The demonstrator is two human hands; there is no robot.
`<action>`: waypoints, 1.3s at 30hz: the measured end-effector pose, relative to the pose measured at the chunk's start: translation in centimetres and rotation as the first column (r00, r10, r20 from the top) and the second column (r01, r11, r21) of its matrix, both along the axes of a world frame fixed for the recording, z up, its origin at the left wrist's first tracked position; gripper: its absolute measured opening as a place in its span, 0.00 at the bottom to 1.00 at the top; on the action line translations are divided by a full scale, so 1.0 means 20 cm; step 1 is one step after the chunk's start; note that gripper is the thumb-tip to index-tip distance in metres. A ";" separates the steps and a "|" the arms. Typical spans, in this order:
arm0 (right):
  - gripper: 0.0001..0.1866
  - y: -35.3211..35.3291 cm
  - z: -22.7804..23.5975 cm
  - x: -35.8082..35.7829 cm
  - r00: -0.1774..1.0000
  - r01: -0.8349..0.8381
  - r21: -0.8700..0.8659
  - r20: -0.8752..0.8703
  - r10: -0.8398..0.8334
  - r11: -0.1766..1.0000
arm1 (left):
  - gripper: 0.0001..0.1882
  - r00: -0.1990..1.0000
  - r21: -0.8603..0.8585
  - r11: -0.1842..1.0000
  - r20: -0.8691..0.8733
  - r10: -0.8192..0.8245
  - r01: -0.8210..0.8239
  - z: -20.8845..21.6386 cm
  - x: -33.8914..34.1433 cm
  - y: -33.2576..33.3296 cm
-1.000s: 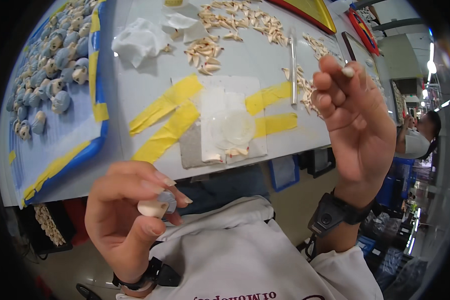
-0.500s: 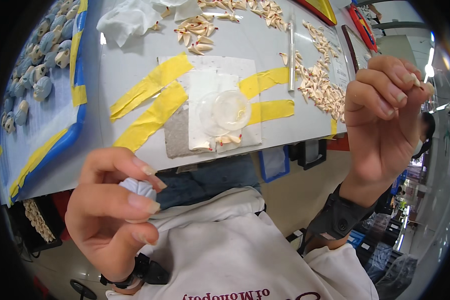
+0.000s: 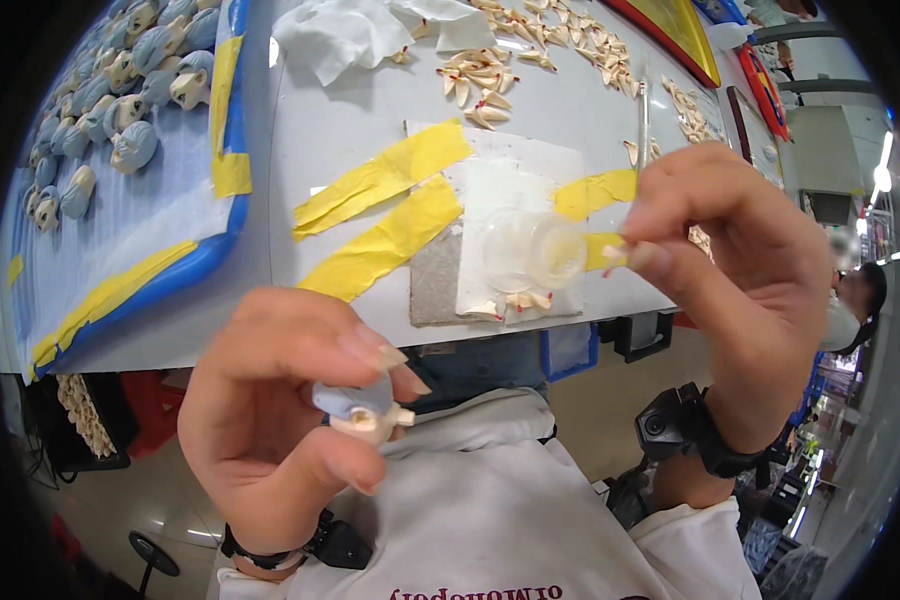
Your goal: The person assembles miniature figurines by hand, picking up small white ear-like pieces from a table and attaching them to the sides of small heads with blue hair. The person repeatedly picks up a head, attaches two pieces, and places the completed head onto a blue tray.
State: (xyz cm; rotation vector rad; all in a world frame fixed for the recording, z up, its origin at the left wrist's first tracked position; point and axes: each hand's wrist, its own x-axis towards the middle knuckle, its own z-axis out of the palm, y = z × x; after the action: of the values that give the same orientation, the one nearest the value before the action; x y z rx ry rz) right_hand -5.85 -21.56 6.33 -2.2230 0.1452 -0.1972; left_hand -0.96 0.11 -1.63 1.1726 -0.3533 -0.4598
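My left hand (image 3: 270,410) is closed around a small figurine head (image 3: 355,412) with blue-grey hair and a beige underside, a short peg-like beige part jutting from it. The thumb and fingertips grip it in front of my shirt. My right hand (image 3: 745,240) pinches a tiny beige piece (image 3: 613,256) with a reddish tip between thumb and forefinger, right of a clear round dish (image 3: 532,250). That dish rests on a white sheet over a taped-down board (image 3: 435,285). A few red-tipped beige pieces (image 3: 528,301) lie at the board's near edge.
At the left, a blue-rimmed tray (image 3: 238,215) holds many blue-haired figurine heads (image 3: 132,147). Beige pieces (image 3: 475,78) are scattered at the back near a crumpled white cloth (image 3: 345,40). Yellow tape (image 3: 385,175) crosses the tabletop. A metal rod (image 3: 643,120) lies behind my right hand.
My right hand has come down and left from the upper right, bringing its small piece near the dish. The figurine head in my left hand has turned, exposing its beige part. The view has shifted.
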 end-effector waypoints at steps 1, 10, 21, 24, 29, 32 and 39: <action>0.06 0.00 -0.01 0.02 0.999 -0.033 -0.065 -0.016 0.032 0.997 | 0.24 1.000 -0.007 1.000 -0.008 0.004 -0.004 0.00 -0.01 0.00; 0.06 0.07 -0.02 0.07 0.999 -0.024 -0.400 0.035 0.041 0.916 | 0.22 0.996 -0.060 0.996 0.068 -0.060 0.064 -0.01 0.01 -0.02; 0.06 0.13 0.01 -0.07 0.990 0.086 0.068 0.108 -0.093 0.994 | 0.21 0.973 -0.091 0.970 0.051 -0.223 0.227 0.02 0.01 -0.04; 0.09 0.13 0.00 -0.13 0.999 -0.032 0.187 0.024 0.028 0.982 | 0.21 0.990 -0.125 0.985 -0.055 -0.127 0.119 0.06 -0.05 -0.06; 0.10 0.19 0.02 -0.14 0.995 -0.102 0.212 -0.002 0.105 0.972 | 0.19 0.947 -0.070 0.961 0.203 -0.249 0.268 0.03 0.00 -0.06; 0.10 0.22 0.01 -0.15 0.991 -0.130 0.232 0.012 0.130 0.964 | 0.16 0.918 0.112 0.960 0.282 -0.278 0.256 0.07 -0.01 -0.03; 0.10 0.20 0.00 -0.21 0.997 -0.076 0.238 0.026 0.072 0.968 | 0.14 0.945 0.095 0.960 0.178 -0.276 0.262 0.11 -0.03 -0.04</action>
State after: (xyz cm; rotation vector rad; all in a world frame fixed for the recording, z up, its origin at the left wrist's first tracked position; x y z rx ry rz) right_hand -9.98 -17.60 6.32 -1.9820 0.0716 -0.1499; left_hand -1.66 -0.73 0.65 1.2455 -0.6729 -0.6039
